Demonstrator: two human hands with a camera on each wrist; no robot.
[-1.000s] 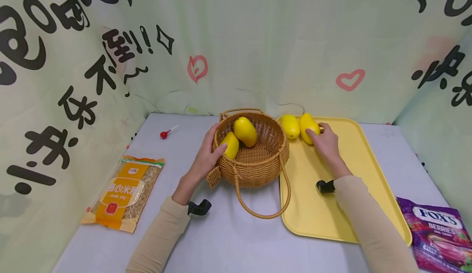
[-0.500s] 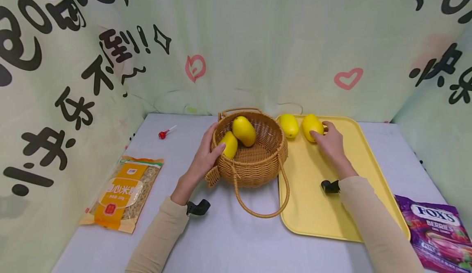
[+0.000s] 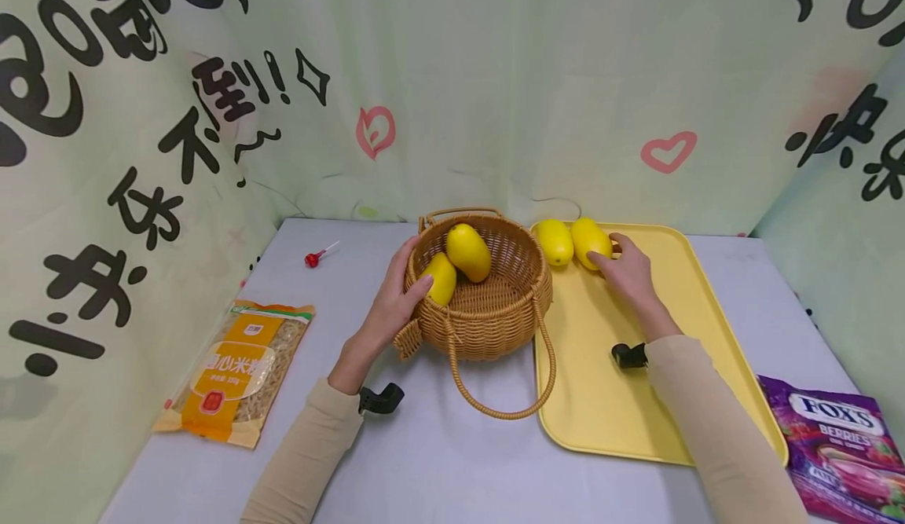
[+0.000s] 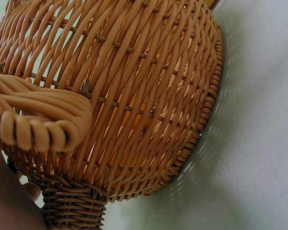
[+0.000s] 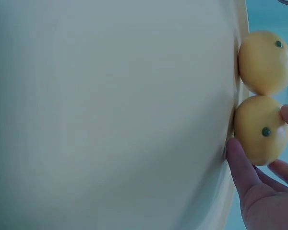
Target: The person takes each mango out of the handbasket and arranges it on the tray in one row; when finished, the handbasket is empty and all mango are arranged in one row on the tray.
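Note:
On the left side of a round wicker basket (image 3: 495, 334), my left hand (image 3: 387, 304) grips the rim, thumb inside over a yellow mango (image 3: 442, 279). A second mango (image 3: 469, 252) lies deeper in the basket. In the left wrist view the woven wall (image 4: 149, 96) fills most of the picture. At the back left corner of the yellow tray (image 3: 608, 398), my right hand (image 3: 631, 274) holds a mango (image 3: 591, 241) between thumb and fingers. Another mango (image 3: 555, 242) sits just left of it; the right wrist view shows the held mango (image 5: 259, 122) against this other mango (image 5: 265, 62).
A bag of puffed rice (image 3: 236, 371) lies to the left, with a red lollipop (image 3: 313, 259) behind it. The basket's rope handle (image 3: 495, 412) hangs forward beside the tray's left edge. A purple candy bag (image 3: 837, 445) is at the front right. Printed curtains (image 3: 495, 115) enclose the table.
My right hand shifted the mango slightly right, away from the other one, then back left beside it. My left hand and the basket stayed put.

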